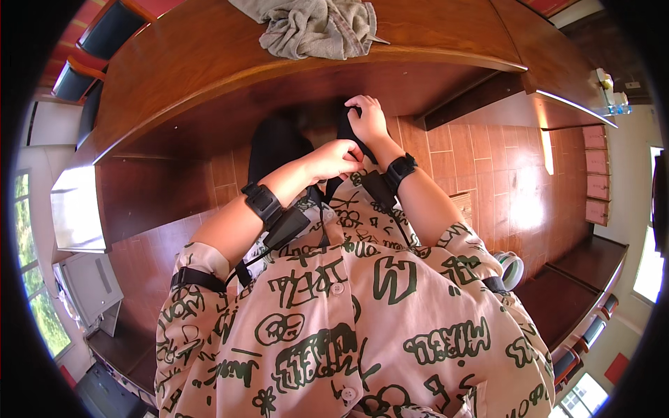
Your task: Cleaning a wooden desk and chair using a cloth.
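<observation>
My left hand (pixel 334 161) is bent inward across my lap, its fingers curled with the tips close together near the hem of my patterned shirt (pixel 360 209). Whether those fingertips pinch any cloth cannot be told. Farther forward, my right hand (pixel 369 119) lies over the black trousers (pixel 279 143) at my knee, fingers loosely bent and thumb apart, with nothing visible in it. Each wrist wears a black strap, the left strap (pixel 263 204) and the right strap (pixel 400 171), with a black box and cable beside it. A crumpled grey towel (pixel 319 28) sits on the wooden desk (pixel 209 65) before me.
The desk's front edge curves above my knees. A white-and-green round object (pixel 509 269) is on the tiled floor (pixel 486 172) at my right. Pink boxes (pixel 597 177) line the right wall. Dark chairs (pixel 112 28) stand beyond the desk at left. A plastic bottle (pixel 619 107) is at far right.
</observation>
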A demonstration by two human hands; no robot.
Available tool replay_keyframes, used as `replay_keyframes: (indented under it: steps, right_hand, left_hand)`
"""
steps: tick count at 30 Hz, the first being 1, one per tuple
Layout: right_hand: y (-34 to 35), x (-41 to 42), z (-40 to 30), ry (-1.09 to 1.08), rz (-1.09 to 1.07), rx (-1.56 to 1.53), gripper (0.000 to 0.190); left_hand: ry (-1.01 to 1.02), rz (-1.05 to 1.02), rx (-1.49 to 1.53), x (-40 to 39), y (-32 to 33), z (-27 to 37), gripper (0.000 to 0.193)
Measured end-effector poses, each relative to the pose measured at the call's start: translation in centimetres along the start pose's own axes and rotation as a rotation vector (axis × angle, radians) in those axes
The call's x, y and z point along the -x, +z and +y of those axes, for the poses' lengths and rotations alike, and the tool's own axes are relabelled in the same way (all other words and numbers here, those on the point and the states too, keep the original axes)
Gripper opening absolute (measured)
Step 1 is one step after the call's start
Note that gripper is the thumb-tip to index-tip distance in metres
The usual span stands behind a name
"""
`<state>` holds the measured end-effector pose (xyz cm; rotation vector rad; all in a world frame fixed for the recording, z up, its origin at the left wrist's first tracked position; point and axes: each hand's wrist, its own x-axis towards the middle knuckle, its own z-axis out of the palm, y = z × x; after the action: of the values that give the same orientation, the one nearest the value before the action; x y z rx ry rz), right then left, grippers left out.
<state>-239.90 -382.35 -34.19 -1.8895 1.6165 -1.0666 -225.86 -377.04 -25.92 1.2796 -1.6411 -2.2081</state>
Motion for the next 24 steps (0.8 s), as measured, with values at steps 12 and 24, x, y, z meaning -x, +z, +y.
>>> replay_keyframes:
  steps: [12, 24]
  right_hand:
    - [1.6, 1.3, 1.3, 0.015, 0.011, 0.046, 0.012]
    - [-0.8, 1.5, 3.1, 0.082, -0.087, 0.292, 0.017]
  left_hand:
    - [0.086, 0.098, -0.116, 0.9, 0.7, -0.9, 0.018]
    - [0.163, 0.133, -0.033, 0.0, 1.2, -1.3, 0.009]
